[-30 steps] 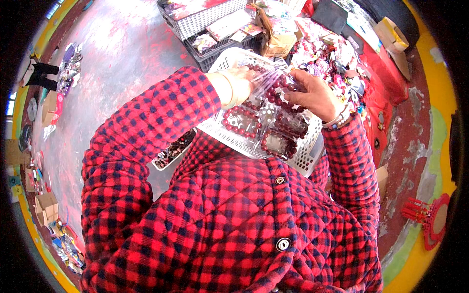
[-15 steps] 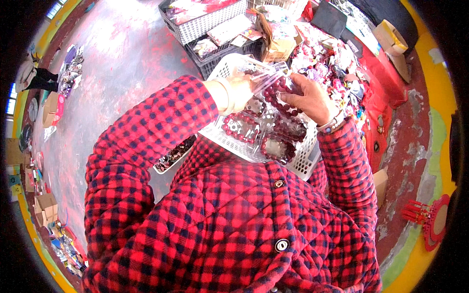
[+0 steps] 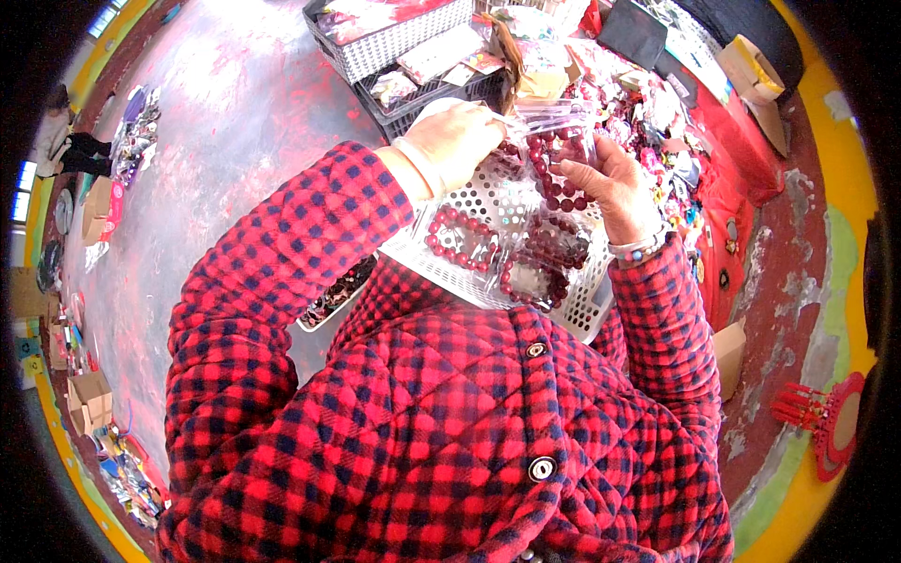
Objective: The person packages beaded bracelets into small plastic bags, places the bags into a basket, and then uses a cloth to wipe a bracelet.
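A white perforated plastic basket rests on my lap, with several bracelets of dark red beads in clear plastic bags inside it. One bagged bracelet is held upright above the basket; my right hand pinches the bag's right side between thumb and fingers. My left hand is closed at the upper left of that bag, its fingers pinching clear plastic. A few red beads show just below the left fingertips. Lower in the basket lie a lighter red bracelet and a darker one.
Beyond the basket stand stacked grey crates and an open cardboard box. A heap of small colourful packaged goods spreads over red cloth on the right. A tray of dark small pieces sits beside my left leg.
My left hand has moved slightly up and away. The held bag, crumpled earlier between both hands, now hangs flatter and upright in the right hand, its bracelet plainer to see.
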Available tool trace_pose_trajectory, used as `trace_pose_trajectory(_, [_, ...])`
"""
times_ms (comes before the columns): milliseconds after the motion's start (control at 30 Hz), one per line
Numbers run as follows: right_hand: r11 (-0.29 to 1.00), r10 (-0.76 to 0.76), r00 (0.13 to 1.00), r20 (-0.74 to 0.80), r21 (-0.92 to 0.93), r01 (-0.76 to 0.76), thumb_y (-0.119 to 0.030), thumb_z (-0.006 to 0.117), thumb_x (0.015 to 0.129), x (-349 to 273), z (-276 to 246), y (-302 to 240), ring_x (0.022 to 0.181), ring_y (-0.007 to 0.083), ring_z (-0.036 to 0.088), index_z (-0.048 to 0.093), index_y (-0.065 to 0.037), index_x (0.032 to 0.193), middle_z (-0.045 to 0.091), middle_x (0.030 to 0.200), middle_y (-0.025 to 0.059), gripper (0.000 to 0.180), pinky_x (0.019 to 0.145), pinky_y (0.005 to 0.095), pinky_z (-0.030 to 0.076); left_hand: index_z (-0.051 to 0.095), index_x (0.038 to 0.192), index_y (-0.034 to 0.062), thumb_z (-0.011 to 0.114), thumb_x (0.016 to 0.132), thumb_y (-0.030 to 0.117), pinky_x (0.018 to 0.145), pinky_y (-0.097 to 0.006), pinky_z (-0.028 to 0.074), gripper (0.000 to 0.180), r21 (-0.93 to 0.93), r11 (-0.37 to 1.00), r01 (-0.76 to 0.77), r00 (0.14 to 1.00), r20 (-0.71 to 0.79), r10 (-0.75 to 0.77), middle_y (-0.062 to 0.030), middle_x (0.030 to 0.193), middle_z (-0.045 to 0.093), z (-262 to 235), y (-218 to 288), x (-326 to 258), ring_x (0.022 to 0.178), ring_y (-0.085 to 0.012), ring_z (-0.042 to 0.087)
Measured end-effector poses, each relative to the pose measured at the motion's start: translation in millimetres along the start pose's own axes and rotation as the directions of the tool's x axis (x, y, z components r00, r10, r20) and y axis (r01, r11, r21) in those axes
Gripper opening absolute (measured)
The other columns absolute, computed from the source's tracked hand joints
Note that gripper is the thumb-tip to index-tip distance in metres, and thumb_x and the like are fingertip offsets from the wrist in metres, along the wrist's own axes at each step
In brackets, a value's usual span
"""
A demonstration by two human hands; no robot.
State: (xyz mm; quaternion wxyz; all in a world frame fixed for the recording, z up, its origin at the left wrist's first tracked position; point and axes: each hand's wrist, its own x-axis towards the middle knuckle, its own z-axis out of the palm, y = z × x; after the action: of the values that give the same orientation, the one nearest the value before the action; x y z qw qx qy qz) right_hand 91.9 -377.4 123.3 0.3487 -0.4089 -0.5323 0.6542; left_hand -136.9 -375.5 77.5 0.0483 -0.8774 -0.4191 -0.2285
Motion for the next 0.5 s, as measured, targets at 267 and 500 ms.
trace_pose_trajectory(267, [0.992, 0.036, 0.999, 0.018, -0.12, -0.034, -0.008, 0.063, 0.079, 0, -4, 3, 0.073, 0.0101, 0.058, 0.052, -0.002, 0.111, 0.062, 0.093, 0.0038, 0.035, 0.063, 0.0231, 0.046, 0.055, 0.091, 0.0041, 0.054, 0.075, 0.009, 0.073, -0.04, 0.047, 0.017, 0.024, 0.996, 0.083, 0.993, 0.078, -0.085, -0.0157, 0.09, 0.052, 8, 4, -1, 0.085, -0.0323, 0.055])
trace_pose_trajectory(500, [0.822, -0.078, 0.94, 0.331, -0.513, 0.249, -0.002, 0.069, 0.072, -10, 5, -3, 0.087, 0.0092, 0.055, 0.055, -0.003, 0.112, 0.061, 0.096, 0.0019, 0.042, 0.078, 0.0251, 0.045, 0.056, 0.088, 0.0086, 0.063, 0.068, 0.012, 0.071, -0.037, 0.047, 0.021, 0.149, 0.987, -0.055, 0.998, -0.008, 0.057, -0.0072, 0.082, 0.052, -6, -4, -11, 0.081, -0.0267, 0.054])
